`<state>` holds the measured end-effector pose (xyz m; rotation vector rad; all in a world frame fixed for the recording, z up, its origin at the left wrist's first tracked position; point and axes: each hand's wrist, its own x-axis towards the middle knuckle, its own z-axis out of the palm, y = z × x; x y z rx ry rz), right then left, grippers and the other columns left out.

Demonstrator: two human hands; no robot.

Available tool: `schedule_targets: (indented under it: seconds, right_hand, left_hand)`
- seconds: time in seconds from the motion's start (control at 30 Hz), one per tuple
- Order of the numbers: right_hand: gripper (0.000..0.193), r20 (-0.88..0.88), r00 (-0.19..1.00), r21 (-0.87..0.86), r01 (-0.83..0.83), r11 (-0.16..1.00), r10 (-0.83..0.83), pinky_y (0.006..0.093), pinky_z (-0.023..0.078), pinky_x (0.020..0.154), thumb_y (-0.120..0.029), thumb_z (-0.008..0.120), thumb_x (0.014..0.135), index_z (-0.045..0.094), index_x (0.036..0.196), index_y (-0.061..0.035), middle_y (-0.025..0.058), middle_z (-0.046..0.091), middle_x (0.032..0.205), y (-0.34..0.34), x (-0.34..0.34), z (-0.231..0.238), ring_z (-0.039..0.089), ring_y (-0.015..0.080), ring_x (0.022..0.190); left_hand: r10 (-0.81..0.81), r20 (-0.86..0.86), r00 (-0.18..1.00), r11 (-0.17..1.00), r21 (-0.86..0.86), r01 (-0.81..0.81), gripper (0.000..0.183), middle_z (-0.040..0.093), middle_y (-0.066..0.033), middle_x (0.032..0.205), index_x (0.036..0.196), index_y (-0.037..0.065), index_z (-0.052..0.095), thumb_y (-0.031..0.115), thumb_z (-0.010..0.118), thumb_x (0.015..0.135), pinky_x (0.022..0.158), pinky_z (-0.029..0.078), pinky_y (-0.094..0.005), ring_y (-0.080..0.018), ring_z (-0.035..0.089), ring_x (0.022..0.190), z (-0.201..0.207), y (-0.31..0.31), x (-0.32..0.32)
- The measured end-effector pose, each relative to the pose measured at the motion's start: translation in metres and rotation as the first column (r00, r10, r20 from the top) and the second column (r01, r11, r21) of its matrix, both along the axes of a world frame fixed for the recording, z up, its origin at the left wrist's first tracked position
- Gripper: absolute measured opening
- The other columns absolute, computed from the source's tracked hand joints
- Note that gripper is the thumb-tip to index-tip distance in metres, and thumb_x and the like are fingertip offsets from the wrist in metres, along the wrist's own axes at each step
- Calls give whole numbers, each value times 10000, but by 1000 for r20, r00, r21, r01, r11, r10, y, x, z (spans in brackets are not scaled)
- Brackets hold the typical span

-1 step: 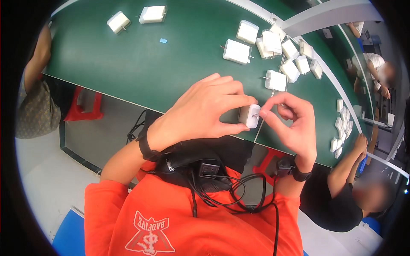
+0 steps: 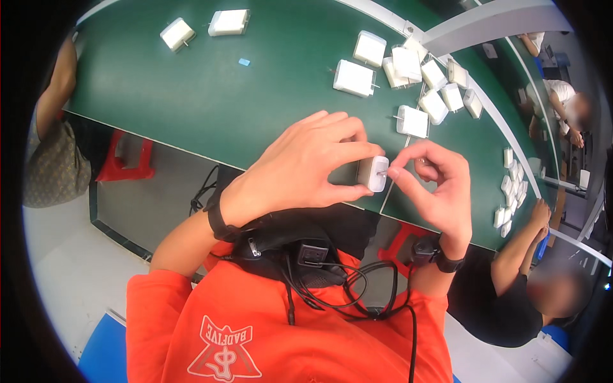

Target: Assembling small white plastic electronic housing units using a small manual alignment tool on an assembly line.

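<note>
Near the table's front edge, my left hand (image 2: 306,163) grips a small white box-shaped piece (image 2: 366,173) between thumb and fingers. Its rounded end face points right, and a thin dark wire (image 2: 381,173) sticks out of it. Thumb and index fingertip of my right hand (image 2: 440,182) pinch at the tip of that wire; the other fingers are curled. Just beyond my right hand lies a white block in a clear sleeve (image 2: 413,121), with a thin lead out of one side.
Several similar white blocks (image 2: 407,64) are heaped at the far right of the green table (image 2: 255,108), two more at the far left near a blue scrap (image 2: 244,62). A smaller white group (image 2: 511,185) lies right, beside a co-worker's hands (image 2: 540,214). Black cables (image 2: 357,309) hang at my waist.
Almost nothing differs; my right hand has shifted very slightly left, its fingertips still at the wire.
</note>
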<state>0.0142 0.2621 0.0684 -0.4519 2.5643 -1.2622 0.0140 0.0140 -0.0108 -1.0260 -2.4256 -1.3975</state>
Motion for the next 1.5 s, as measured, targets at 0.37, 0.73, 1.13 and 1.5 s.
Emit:
schedule_targets:
  seconds: [0.37, 0.73, 1.13, 1.5]
  right_hand:
    - [133, -72, 997, -163, 7, 987, -19, 244, 248, 569, 31, 804, 901, 704, 973, -20, -57, 593, 749, -9, 5, -22, 347, 18, 626]
    - [192, 28, 994, -268, 112, 957, -108, 261, 283, 601, 32, 764, 949, 642, 1083, -31, -59, 434, 760, -12, 11, -23, 345, 41, 677]
    - [212, -341, 935, -288, -9, 958, -94, 283, 448, 786, -146, 646, 1138, 759, 1062, 16, 36, 589, 914, -5, 13, -32, 529, 119, 847]
    - [106, -298, 934, -416, 56, 908, -194, 306, 565, 727, -14, 686, 1092, 767, 1070, 50, 123, 764, 945, -13, 20, -43, 731, 176, 799]
  left_hand:
    - [-144, 242, 960, 982, 156, 108, 523, 769, -100, 1241, 1286, 40, 737, 60, 900, 790, 989, 582, -421, -295, 712, 1124, 4, 0, -1]
    - [-160, 345, 925, 973, 213, 89, 533, 785, -105, 1266, 1307, 57, 751, 4, 893, 796, 1015, 598, -404, -309, 757, 1126, 8, -3, -1]
    - [-109, 275, 955, 984, 169, 64, 494, 800, -100, 1194, 1256, 44, 764, 27, 920, 787, 967, 612, -382, -290, 775, 1081, 11, 0, 1]
    - [-113, 221, 969, 978, 195, 70, 471, 778, -97, 1124, 1251, 56, 734, 68, 916, 817, 926, 618, -396, -295, 771, 1036, 6, -1, 1]
